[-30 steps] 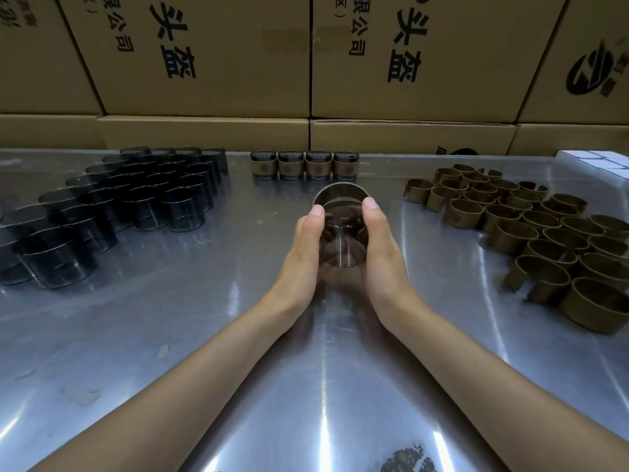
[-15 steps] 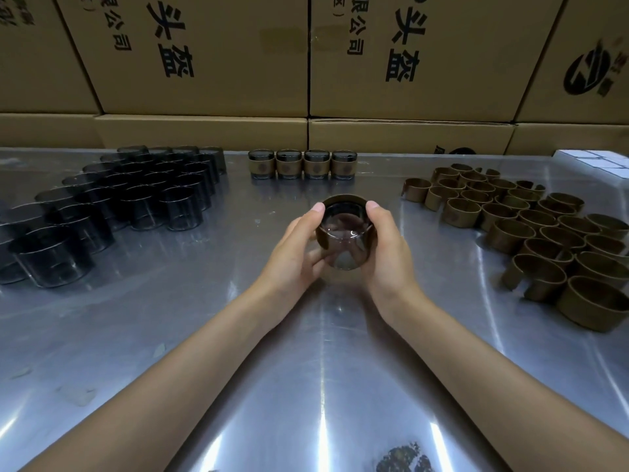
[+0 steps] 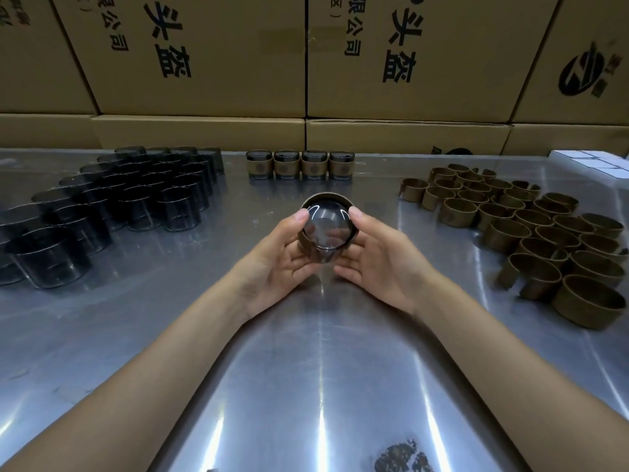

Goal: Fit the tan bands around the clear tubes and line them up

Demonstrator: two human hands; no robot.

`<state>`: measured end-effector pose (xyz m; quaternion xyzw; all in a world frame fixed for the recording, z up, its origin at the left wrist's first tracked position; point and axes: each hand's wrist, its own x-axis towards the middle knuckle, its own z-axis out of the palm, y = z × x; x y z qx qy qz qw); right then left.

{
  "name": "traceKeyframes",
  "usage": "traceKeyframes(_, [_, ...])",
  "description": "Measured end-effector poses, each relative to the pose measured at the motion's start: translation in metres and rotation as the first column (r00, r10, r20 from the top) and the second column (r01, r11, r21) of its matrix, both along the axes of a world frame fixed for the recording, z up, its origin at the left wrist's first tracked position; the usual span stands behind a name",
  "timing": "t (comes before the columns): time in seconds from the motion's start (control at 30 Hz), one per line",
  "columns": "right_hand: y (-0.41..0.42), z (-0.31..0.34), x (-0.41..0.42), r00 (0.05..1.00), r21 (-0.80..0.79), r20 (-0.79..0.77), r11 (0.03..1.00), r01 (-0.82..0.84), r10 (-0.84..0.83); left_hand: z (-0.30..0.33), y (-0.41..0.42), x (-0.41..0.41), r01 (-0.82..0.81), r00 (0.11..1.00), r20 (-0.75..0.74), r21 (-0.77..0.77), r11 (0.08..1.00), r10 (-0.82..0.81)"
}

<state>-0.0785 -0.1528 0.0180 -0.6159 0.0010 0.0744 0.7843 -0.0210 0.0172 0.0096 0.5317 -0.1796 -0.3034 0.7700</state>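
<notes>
Four banded tubes are standing in a row at the tabletop's far edge. Both hands, left hand and right hand, are gripping a fifth clear tube with its tan band above the tabletop's middle. Many bare tubes and loose bands are waiting.

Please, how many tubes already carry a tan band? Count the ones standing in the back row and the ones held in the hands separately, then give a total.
Banded tubes in the back row: 4
Banded tube held between the left hand and the right hand: 1
Total: 5
</notes>
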Motion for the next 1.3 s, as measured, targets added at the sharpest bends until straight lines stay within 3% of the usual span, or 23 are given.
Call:
traceKeyframes(0.2, [-0.007, -0.006, -0.002, 0.992, 0.245, 0.047, 0.961, -0.126, 0.118, 0.000, 0.000, -0.003, 0.165, 0.986, -0.021, -0.115, 0.980, -0.168])
traceKeyframes(0.63, [-0.007, -0.005, -0.004, 0.975, 0.306, 0.144, 0.930, -0.204, 0.167, 0.008, 0.004, -0.008, 0.273, 0.960, 0.118, -0.186, 0.944, -0.255])
traceKeyframes(0.73, [-0.004, -0.003, -0.004, 0.992, 0.242, 0.073, 0.963, -0.115, 0.100, 0.008, 0.003, -0.008, 0.168, 0.985, 0.061, -0.135, 0.976, -0.161])
traceKeyframes(0.8, [0.006, 0.000, -0.004, 0.999, 0.085, 0.041, 0.996, -0.008, 0.005, 0.009, -0.003, -0.010, -0.004, 0.997, 0.076, -0.001, 1.000, 0.005])
traceKeyframes(0.87, [0.022, 0.004, -0.005, 0.986, -0.091, 0.098, 0.986, 0.140, -0.131, 0.008, -0.013, -0.015, -0.207, 0.971, 0.141, 0.102, 0.973, 0.192])
traceKeyframes(0.97, [0.036, 0.001, -0.005, 0.904, -0.228, 0.278, 0.892, 0.389, -0.324, 0.007, -0.022, -0.022, -0.447, 0.871, 0.280, 0.115, 0.887, 0.403])
traceKeyframes(1.03, [0.042, 0.004, -0.008, 0.850, -0.241, 0.386, 0.850, 0.469, -0.359, 0.005, -0.023, -0.024, -0.528, 0.801, 0.380, 0.083, 0.845, 0.463])
traceKeyframes(1.13, [0.043, 0.010, -0.009, 0.817, -0.212, 0.431, 0.837, 0.504, -0.383, 0.007, -0.025, -0.028, -0.579, 0.723, 0.497, 0.059, 0.813, 0.479])
traceKeyframes(1.3, [0.044, 0.013, -0.012, 0.811, -0.158, 0.410, 0.844, 0.513, -0.416, 0.010, -0.028, -0.031, -0.580, 0.716, 0.499, 0.036, 0.814, 0.489])
